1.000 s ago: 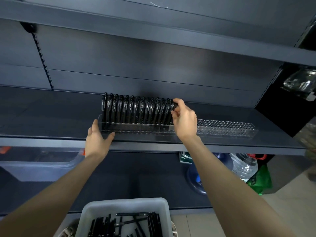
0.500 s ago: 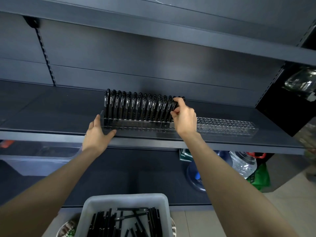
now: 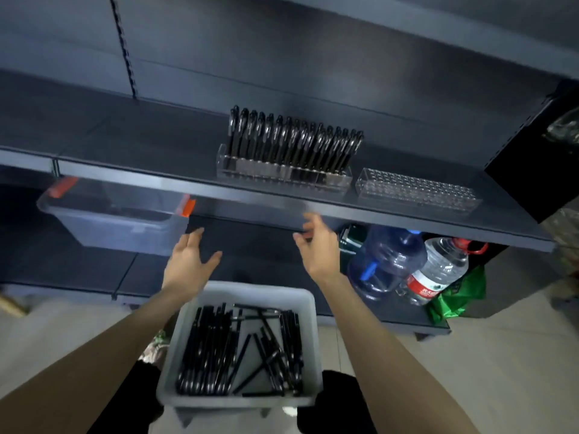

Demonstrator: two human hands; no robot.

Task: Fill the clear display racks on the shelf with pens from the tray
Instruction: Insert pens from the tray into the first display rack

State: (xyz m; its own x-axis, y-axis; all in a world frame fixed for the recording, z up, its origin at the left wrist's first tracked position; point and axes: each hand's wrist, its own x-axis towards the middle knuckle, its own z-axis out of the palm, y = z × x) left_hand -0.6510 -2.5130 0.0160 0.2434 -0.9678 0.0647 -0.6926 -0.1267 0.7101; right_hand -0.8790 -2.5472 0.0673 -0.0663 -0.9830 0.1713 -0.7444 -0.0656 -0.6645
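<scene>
Head camera looks down over both our arms toward a dark shelf (image 3: 125,142). Our left hand (image 3: 188,261) hangs in the air below the shelf's front edge and above the far rim of the tray, fingers (image 3: 195,238) spread and released, thumb out to the side, touching nothing. Our right hand (image 3: 316,249) is at about the same height, just under the shelf edge, its fingers loosely bent and blurred; we see nothing grasped in it.

On the shelf, the left display rack (image 3: 282,178) is packed with black pens (image 3: 294,142) standing upright, leaning slightly to the right. Just beside it on the right lies the second clear rack (image 3: 416,192), its grid of holes open to view.

The white tray (image 3: 250,289) sits close to us between our forearms, with loose pens (image 3: 216,355) inside: most lie side by side on the left, and a few lie crossed on the right.

Under the shelf on the left is a clear storage bin (image 3: 119,227) with orange clips. On the lower shelf to the right stand a blue jug (image 3: 385,261) and a clear bottle (image 3: 438,270) with a red label, with a green bag (image 3: 460,292) next to them.
</scene>
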